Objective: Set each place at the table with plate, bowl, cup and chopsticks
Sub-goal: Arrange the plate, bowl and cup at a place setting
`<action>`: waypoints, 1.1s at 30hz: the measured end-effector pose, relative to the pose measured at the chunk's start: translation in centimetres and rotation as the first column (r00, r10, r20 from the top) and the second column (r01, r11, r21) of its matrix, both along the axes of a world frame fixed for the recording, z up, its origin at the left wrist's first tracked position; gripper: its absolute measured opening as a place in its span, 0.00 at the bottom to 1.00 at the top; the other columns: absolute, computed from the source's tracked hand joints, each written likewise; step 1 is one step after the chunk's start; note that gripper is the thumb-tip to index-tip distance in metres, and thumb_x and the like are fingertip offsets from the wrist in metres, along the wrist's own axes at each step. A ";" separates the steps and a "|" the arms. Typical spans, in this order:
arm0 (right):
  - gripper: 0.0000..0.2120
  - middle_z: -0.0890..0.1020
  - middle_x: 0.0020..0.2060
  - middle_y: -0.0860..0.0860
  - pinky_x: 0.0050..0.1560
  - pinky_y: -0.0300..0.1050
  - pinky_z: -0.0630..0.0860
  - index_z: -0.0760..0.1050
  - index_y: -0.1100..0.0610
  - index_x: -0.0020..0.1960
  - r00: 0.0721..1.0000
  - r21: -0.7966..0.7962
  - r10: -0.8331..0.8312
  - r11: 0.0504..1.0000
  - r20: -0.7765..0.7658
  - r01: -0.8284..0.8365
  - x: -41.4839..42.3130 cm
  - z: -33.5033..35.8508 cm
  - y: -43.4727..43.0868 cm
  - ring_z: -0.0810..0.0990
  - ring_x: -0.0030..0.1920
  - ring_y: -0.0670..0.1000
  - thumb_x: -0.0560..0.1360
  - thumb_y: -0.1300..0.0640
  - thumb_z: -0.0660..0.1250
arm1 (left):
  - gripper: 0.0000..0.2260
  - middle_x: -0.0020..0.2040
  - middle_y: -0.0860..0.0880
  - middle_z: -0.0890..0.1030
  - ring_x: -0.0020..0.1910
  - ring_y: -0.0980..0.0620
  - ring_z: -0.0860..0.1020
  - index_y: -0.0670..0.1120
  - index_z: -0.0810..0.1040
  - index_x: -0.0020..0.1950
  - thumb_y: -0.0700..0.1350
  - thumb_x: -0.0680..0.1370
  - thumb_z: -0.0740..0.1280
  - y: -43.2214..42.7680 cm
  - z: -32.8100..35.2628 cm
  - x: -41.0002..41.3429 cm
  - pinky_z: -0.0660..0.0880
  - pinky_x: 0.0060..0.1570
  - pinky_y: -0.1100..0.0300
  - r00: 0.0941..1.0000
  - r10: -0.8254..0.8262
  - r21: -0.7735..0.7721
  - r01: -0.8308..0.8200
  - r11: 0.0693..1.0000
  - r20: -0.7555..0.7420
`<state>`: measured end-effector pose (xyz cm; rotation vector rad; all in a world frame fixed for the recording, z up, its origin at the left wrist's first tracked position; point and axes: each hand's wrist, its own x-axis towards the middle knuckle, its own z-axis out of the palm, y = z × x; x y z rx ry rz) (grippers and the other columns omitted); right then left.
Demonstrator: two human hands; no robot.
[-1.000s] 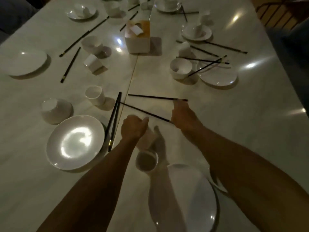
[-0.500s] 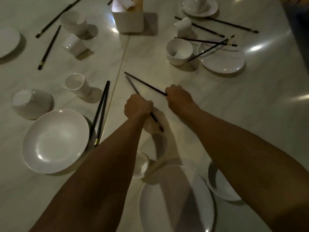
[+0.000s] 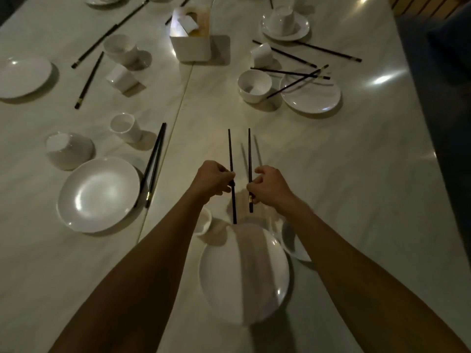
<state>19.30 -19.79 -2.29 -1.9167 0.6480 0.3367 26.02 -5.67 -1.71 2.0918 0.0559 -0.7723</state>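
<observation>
Just above the lower-centre plate (image 3: 244, 281), the left hand (image 3: 212, 180) and right hand (image 3: 270, 187) each pinch one of the chopsticks (image 3: 230, 149) between curled fingers. Splayed half a second ago, they now run parallel mid-frame (ready to pair). The cluttered upper-right plate (image 3: 313, 101) awaits tidying.

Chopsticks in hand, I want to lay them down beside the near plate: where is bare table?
Bare table lies right of the right hand, up to the far plate, and ahead of both chopsticks. Tight beside the near plate: cup left, bowl right.
</observation>
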 end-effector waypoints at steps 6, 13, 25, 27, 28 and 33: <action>0.20 0.82 0.42 0.58 0.40 0.51 0.83 0.73 0.61 0.65 0.999 0.091 0.017 0.996 -0.032 -0.014 -7.7 1.4 2.4 0.84 0.40 0.57 0.74 0.67 0.68 | 0.07 0.42 0.43 0.84 0.35 0.51 0.82 0.39 0.81 0.49 0.43 0.78 0.68 0.2 1.3 -6.8 0.76 0.31 0.63 0.998 0.021 -0.067 -0.025 0.997 -0.058; 0.18 0.79 0.32 0.49 0.44 0.54 0.83 0.74 0.58 0.64 0.999 0.139 -0.016 0.990 -0.035 0.021 -15.1 1.2 5.2 0.84 0.40 0.52 0.75 0.66 0.68 | 0.08 0.43 0.42 0.83 0.37 0.51 0.82 0.36 0.80 0.52 0.41 0.79 0.67 2.3 0.5 -13.3 0.76 0.30 0.66 0.995 0.020 -0.119 -0.032 0.992 -0.101; 0.13 0.78 0.31 0.45 0.35 0.37 0.76 0.79 0.53 0.59 0.997 0.104 -0.021 0.994 -0.079 0.029 -24.1 -1.4 10.0 0.78 0.33 0.43 0.75 0.59 0.70 | 0.04 0.42 0.44 0.84 0.38 0.50 0.84 0.40 0.81 0.47 0.39 0.78 0.67 6.3 -3.7 -22.0 0.82 0.38 0.57 0.996 0.027 -0.021 -0.029 0.999 -0.087; 0.10 0.76 0.30 0.43 0.30 0.33 0.70 0.80 0.52 0.57 0.997 -0.020 -0.005 1.000 -0.071 0.003 -24.1 -1.7 10.5 0.75 0.30 0.41 0.76 0.57 0.70 | 0.05 0.42 0.42 0.84 0.38 0.49 0.85 0.39 0.81 0.49 0.39 0.78 0.67 6.6 -4.0 -22.3 0.83 0.41 0.50 0.996 0.033 -0.024 -0.035 0.999 -0.081; 0.09 0.78 0.33 0.44 0.30 0.34 0.71 0.80 0.53 0.56 0.997 -0.083 0.005 0.997 -0.077 -0.012 -23.9 -1.8 10.7 0.76 0.32 0.42 0.76 0.56 0.69 | 0.05 0.42 0.42 0.84 0.38 0.49 0.84 0.38 0.81 0.49 0.39 0.78 0.68 6.7 -4.1 -22.4 0.83 0.42 0.50 0.997 0.024 -0.020 -0.026 0.999 -0.067; 0.10 0.84 0.45 0.51 0.41 0.44 0.81 0.80 0.54 0.56 0.994 -0.211 0.015 0.977 -0.108 -0.038 -23.0 -2.1 10.9 0.83 0.43 0.50 0.76 0.55 0.69 | 0.05 0.40 0.42 0.84 0.38 0.49 0.84 0.39 0.82 0.49 0.40 0.77 0.69 7.1 -4.3 -22.4 0.83 0.42 0.54 1.000 -0.015 -0.006 0.014 1.000 -0.018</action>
